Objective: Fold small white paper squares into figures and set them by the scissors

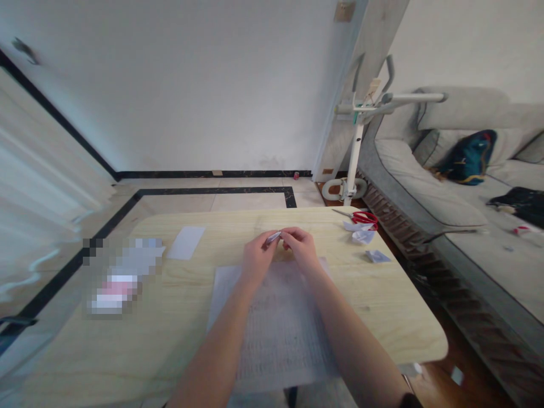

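Note:
My left hand (258, 249) and my right hand (300, 243) meet above the far middle of the wooden table (395, 317). Between their fingertips is a small, slim whitish-grey piece (273, 238), perhaps folded paper; its kind is not clear. Both hands are closed, fingers pinched on it. Under my forearms lies a large thin sheet (284, 328) with faint printed rows. A blank white paper (186, 242) rests to the left of my hands.
Red-handled scissors (364, 219) lie at the table's far right corner, beside crumpled paper pieces (363, 235) and a folded paper (377, 256). Blurred-out items cover the left side. Beyond the right edge stand a grey sofa (450, 209) and a white exercise frame (355, 147).

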Demonstrator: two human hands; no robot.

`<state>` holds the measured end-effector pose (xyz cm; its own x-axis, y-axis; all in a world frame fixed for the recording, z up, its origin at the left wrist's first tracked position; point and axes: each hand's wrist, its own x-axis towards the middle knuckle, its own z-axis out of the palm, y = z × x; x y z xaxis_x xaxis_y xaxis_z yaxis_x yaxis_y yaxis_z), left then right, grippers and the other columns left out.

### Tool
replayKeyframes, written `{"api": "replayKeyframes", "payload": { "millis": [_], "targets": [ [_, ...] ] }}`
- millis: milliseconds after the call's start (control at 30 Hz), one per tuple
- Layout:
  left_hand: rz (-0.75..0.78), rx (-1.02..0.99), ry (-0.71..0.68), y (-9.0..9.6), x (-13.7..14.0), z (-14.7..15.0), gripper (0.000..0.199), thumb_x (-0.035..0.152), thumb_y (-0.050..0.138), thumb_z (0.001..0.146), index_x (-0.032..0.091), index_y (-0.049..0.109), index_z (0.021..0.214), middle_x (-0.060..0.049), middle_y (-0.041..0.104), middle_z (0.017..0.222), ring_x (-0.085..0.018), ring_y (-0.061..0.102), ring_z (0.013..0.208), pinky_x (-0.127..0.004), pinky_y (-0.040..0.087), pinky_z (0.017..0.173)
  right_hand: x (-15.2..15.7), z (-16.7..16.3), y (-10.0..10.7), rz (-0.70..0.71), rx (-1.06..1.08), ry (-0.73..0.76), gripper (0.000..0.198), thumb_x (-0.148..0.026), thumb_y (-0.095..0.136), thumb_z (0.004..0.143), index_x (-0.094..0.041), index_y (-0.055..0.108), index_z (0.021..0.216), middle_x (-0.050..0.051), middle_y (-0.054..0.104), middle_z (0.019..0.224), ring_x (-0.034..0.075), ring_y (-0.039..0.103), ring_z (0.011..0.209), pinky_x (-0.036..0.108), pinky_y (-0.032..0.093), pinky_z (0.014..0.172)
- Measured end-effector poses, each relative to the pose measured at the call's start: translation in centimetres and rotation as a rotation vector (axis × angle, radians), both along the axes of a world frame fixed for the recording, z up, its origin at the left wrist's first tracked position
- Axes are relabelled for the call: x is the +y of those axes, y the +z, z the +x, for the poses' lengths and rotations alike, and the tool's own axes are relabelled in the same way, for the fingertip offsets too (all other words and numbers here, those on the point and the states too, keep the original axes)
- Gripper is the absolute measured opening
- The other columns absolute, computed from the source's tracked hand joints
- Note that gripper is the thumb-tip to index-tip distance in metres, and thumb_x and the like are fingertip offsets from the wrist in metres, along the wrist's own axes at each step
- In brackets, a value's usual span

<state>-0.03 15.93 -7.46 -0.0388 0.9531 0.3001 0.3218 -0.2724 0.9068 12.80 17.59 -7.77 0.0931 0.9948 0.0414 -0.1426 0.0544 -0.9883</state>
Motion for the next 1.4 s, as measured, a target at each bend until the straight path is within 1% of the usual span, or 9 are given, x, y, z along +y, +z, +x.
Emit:
{"api": "replayKeyframes", "payload": {
  "millis": [333,533,667,767,933,1067,1167,1267,1400],
  "targets": [
    [0.009,-0.019,-0.062,-0.1,0.1,0.2,0.025,0.029,0.061,0.080,0.022,0.070,0.103,-0.006,0.071,0.100,-0.021,0.064,0.093,-0.031,0.049,0.080,-0.1,-0.2,0.1,0.053,0.013,0.029,0.014,-0.030,0.065,0.068,-0.018,0.066,0.074,0.002,0.064,0.067,0.013,0.055,0.060,0.027,0.045,0.058],
    [0.008,-0.050,-0.141,0.3,-0.3,0.4,0.029,0.031,0.059,0.082,0.021,0.069,0.107,-0.007,0.069,0.105,-0.021,0.063,0.096,-0.030,0.049,0.081,0.1,-0.3,-0.3,0.046,0.034,-0.039,0.015,-0.026,0.066,0.065,-0.019,0.060,0.076,-0.001,0.061,0.066,0.014,0.057,0.060,0.027,0.048,0.060],
    [-0.028,-0.075,-0.114,0.1,-0.3,0.3,0.029,0.033,0.050,0.087,0.020,0.069,0.105,-0.006,0.071,0.098,-0.020,0.064,0.087,-0.029,0.049,0.077,0.1,-0.3,-0.3,0.035,0.020,-0.033,0.011,-0.024,0.063,0.065,-0.018,0.061,0.074,-0.001,0.061,0.063,0.014,0.057,0.059,0.028,0.047,0.060],
    [-0.023,-0.018,-0.066,-0.2,-0.1,0.2,0.028,0.034,0.049,0.088,0.022,0.070,0.101,-0.006,0.071,0.090,-0.019,0.065,0.080,-0.029,0.048,0.075,0.0,-0.2,-0.1,0.043,-0.051,-0.044,0.007,-0.022,0.060,0.066,-0.017,0.062,0.071,0.000,0.060,0.061,0.014,0.055,0.058,0.027,0.045,0.058],
    [0.034,0.075,-0.074,-0.6,0.1,0.0,0.026,0.028,0.050,0.087,0.022,0.070,0.103,-0.006,0.072,0.093,-0.020,0.065,0.084,-0.031,0.048,0.080,0.0,-0.1,-0.3,0.046,-0.123,-0.053,0.005,-0.022,0.058,0.066,-0.018,0.060,0.065,-0.001,0.057,0.057,0.013,0.053,0.056,0.026,0.042,0.057],
    [0.051,0.082,-0.057,-0.7,0.1,0.0,0.025,0.026,0.051,0.087,0.022,0.069,0.104,-0.007,0.071,0.100,-0.020,0.065,0.091,-0.030,0.049,0.083,-0.1,-0.2,-0.5,0.067,-0.210,-0.085,0.006,-0.023,0.057,0.068,-0.018,0.060,0.068,0.000,0.059,0.060,0.014,0.053,0.058,0.026,0.042,0.056],
    [0.066,0.149,-0.042,-0.8,0.1,0.0,0.025,0.026,0.051,0.088,0.020,0.069,0.104,-0.007,0.071,0.100,-0.020,0.065,0.091,-0.030,0.050,0.083,-0.2,-0.3,-0.5,0.061,-0.254,-0.097,0.006,-0.023,0.058,0.068,-0.018,0.059,0.067,0.000,0.059,0.060,0.014,0.054,0.057,0.025,0.042,0.056],
    [0.094,0.236,-0.028,-0.9,0.2,0.1,0.025,0.023,0.050,0.088,0.018,0.067,0.106,-0.007,0.071,0.101,-0.018,0.065,0.092,-0.030,0.050,0.084,-0.2,-0.3,-0.3,0.055,-0.243,-0.078,0.005,-0.023,0.058,0.068,-0.018,0.058,0.065,-0.001,0.059,0.059,0.014,0.055,0.057,0.025,0.042,0.056],
    [0.126,0.274,-0.019,-1.0,0.1,0.0,0.025,0.022,0.049,0.089,0.018,0.067,0.106,-0.006,0.071,0.101,-0.018,0.065,0.093,-0.030,0.051,0.085,-0.1,-0.1,-0.1,0.037,-0.172,-0.033,0.005,-0.022,0.057,0.067,-0.018,0.058,0.064,-0.001,0.058,0.058,0.013,0.055,0.056,0.024,0.042,0.056]
  ]
}}
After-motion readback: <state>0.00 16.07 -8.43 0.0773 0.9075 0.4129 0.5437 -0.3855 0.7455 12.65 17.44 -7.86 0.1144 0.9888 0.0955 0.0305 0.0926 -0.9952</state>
